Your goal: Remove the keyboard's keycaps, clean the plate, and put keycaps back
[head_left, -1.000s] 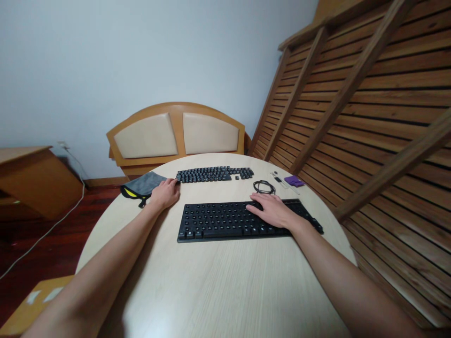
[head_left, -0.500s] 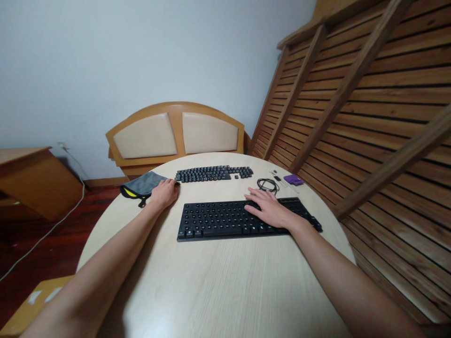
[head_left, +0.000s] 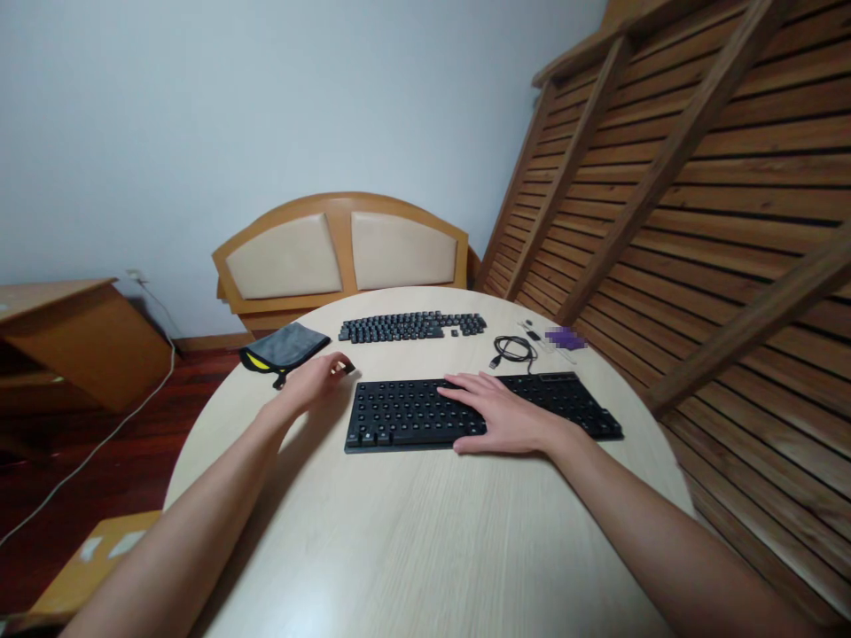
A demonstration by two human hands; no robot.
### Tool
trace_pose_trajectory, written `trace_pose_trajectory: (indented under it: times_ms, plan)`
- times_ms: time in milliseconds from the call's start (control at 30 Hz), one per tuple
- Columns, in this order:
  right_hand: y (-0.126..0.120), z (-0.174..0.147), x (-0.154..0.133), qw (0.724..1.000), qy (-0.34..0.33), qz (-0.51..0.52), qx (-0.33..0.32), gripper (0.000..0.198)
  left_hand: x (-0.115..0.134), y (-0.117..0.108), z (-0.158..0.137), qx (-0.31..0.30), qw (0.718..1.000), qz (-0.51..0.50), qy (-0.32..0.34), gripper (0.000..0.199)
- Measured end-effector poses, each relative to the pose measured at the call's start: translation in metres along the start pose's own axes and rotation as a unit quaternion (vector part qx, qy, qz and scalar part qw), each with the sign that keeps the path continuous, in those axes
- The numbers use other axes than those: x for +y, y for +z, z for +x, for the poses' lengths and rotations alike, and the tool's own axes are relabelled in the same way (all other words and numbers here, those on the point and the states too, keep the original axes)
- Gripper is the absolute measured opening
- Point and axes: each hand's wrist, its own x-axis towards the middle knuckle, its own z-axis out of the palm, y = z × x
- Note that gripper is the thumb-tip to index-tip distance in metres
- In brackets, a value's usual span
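A black keyboard [head_left: 405,416] lies across the middle of the round table [head_left: 425,523]. Most of its keys are bare switches, while a few caps sit along its lower left edge. My right hand [head_left: 509,415] rests on it, fingers spread, thumb by the front edge. Just beyond the keyboard's upper left corner, my left hand [head_left: 317,381] pinches a small dark keycap [head_left: 349,368]. Behind, loose keycaps [head_left: 392,328] lie in keyboard-like rows, with one single keycap [head_left: 455,333] set apart from them.
A grey cloth with yellow lining [head_left: 289,344] lies left of the keycap rows. To the right are a coiled black cable [head_left: 511,347] and a purple item [head_left: 565,338] beside small tools. Wooden slats [head_left: 665,266] lean close on the right; a headboard [head_left: 346,208] stands behind.
My left hand has come away from the left end of the keycap rows toward the keyboard, holding a keycap. My right hand has shifted left on the keyboard, its thumb now at the front edge.
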Motion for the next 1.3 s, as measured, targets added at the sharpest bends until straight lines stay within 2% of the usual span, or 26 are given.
trace_pose_trajectory:
  times_ms: [67, 133, 200, 367, 633, 867, 1000, 1100, 1200, 1300]
  plan:
    - [0.002, 0.001, 0.001, 1.000, 0.012, -0.004, -0.007, 0.093, 0.005, -0.007, -0.012, -0.043, 0.996, -0.054, 0.062, 0.038]
    - [0.003, 0.001, 0.003, 1.000, 0.017, -0.005, -0.008, 0.092, 0.012, -0.013, -0.023, -0.111, 0.971, -0.160, 0.137, 0.039]
    - [0.004, 0.001, 0.005, 1.000, 0.015, -0.001, -0.003, 0.091, 0.018, -0.018, -0.031, -0.149, 0.952, -0.212, 0.160, 0.036]
    - [0.007, 0.001, 0.010, 1.000, 0.013, 0.008, 0.013, 0.088, 0.026, -0.019, -0.035, -0.167, 0.942, -0.263, 0.126, 0.037]
    - [0.008, 0.002, 0.011, 1.000, 0.009, 0.009, 0.017, 0.086, 0.018, -0.012, -0.032, -0.168, 0.915, -0.354, 0.090, 0.039]
    - [0.008, 0.002, 0.012, 1.000, 0.012, -0.005, 0.016, 0.088, 0.017, -0.015, -0.033, -0.173, 0.863, -0.473, 0.032, 0.040]
    - [0.009, 0.003, 0.012, 1.000, 0.010, -0.007, 0.017, 0.088, 0.018, -0.019, -0.034, -0.190, 0.862, -0.470, 0.024, 0.044]
    - [0.009, 0.003, 0.013, 1.000, 0.006, -0.004, 0.022, 0.087, 0.020, -0.019, -0.034, -0.203, 0.877, -0.433, 0.047, 0.044]
    - [0.009, 0.002, 0.014, 1.000, 0.004, -0.004, 0.023, 0.086, 0.021, -0.019, -0.033, -0.188, 0.892, -0.407, 0.063, 0.048]
    - [0.010, 0.002, 0.014, 1.000, 0.004, 0.000, 0.023, 0.086, 0.021, -0.021, -0.035, -0.186, 0.899, -0.388, 0.079, 0.044]
